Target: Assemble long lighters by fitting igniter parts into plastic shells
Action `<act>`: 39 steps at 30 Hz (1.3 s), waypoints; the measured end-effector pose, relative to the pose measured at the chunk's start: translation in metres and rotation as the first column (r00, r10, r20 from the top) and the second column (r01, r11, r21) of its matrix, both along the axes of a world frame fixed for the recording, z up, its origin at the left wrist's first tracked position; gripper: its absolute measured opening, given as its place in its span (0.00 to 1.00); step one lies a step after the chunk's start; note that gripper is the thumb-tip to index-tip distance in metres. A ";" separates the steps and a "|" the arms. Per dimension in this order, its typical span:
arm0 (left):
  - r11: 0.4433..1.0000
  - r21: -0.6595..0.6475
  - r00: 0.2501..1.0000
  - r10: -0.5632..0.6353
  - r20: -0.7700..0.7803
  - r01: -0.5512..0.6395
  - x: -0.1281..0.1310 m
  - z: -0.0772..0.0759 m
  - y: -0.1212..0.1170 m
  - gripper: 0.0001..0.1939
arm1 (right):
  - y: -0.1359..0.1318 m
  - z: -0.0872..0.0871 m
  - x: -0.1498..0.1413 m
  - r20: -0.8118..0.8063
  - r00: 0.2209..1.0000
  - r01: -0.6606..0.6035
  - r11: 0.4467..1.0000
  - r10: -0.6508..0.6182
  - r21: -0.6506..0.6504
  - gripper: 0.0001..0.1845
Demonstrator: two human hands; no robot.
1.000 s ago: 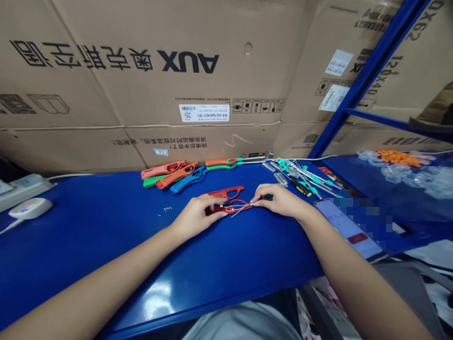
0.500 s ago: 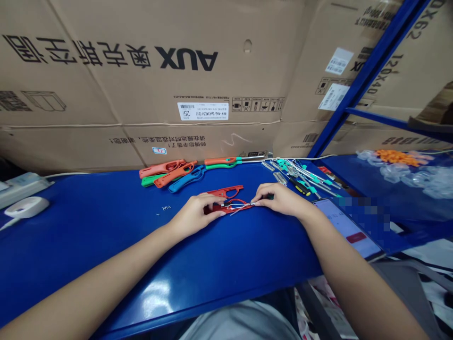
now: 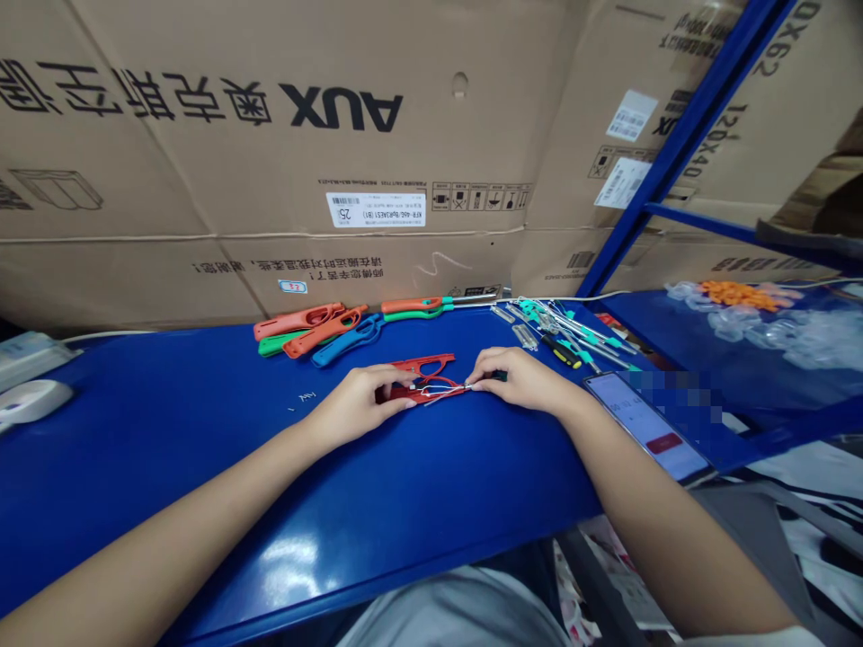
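L hand [image 3: 360, 402] has its thumb and fingers pinched on the L end of a red lighter half-shell [image 3: 403, 394], which lies approx mid-table, open side up AFAICT. R hand [image 3: 516, 377] is at the other end, thumb + fingertips pressed together on the R ends of some white wires [image 3: 431, 390] that run over the shell's trigger loop. There's also a dark bit [image 3: 500, 375] by the R palm, mostly hidden, so can't ID it. The matching red half [image 3: 413, 365] sits just beyond on the far side, partly behind the L fingers.

Rest of the blue table [image 3: 472, 490]: a few tiny screws [image 3: 306, 396] to the L of the L hand. Far L has a bunch of handle shells: orange ones [image 3: 300, 320], a green one [image 3: 273, 345] partly covered, and a blue one [image 3: 349, 340]. Just R of those, an orange/green lighter body [image 3: 413, 306] w/ a metal barrel. Far R is a messy pile of metal rods w/ teal ends [image 3: 593, 329], plus clear tanks [image 3: 524, 337] on its L side and a blk/yellow screwdriver [image 3: 561, 351] at the near edge. Phone [image 3: 647, 427] w/ its screen lit is R of the R wrist.
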State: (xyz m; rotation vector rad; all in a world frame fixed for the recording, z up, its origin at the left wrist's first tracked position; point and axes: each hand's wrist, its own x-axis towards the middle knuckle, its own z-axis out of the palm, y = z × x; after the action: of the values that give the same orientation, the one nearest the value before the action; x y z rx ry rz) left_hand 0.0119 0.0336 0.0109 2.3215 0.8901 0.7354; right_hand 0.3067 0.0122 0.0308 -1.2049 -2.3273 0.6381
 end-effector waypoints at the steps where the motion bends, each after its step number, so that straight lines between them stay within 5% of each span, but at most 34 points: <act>1: 1.000 -0.003 1.000 -0.001 -0.004 0.000 0.000 0.000 0.000 0.16 | -0.001 0.001 -0.001 0.004 1.000 0.003 1.000 -0.003 -0.004 0.06; 17: 0.999 -0.024 0.999 0.027 -0.033 -0.028 0.001 0.001 -0.001 0.17 | 0.002 -0.009 -0.005 -0.028 0.999 -0.033 0.999 0.034 0.034 0.07; 29: 1.000 -0.019 1.000 0.017 -0.013 -0.017 0.002 -0.001 0.000 0.17 | -0.011 0.002 -0.013 0.293 0.955 -0.018 0.975 -0.049 0.221 0.08; 35: 0.999 -0.008 0.999 0.035 -0.030 -0.035 0.003 0.000 -0.002 0.18 | -0.020 0.003 -0.031 0.158 0.987 -0.076 0.966 0.038 0.246 0.22; 39: 0.999 -0.025 1.000 0.029 -0.012 -0.029 0.003 -0.001 -0.003 0.17 | -0.020 -0.005 -0.045 0.194 0.977 -0.151 0.940 0.094 0.305 0.12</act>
State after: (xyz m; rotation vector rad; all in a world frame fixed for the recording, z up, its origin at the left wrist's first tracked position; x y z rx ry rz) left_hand 0.0145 0.0306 0.0101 2.2978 0.9340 0.7199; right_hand 0.2618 -0.0076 0.0261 -1.0075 -2.5460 0.1849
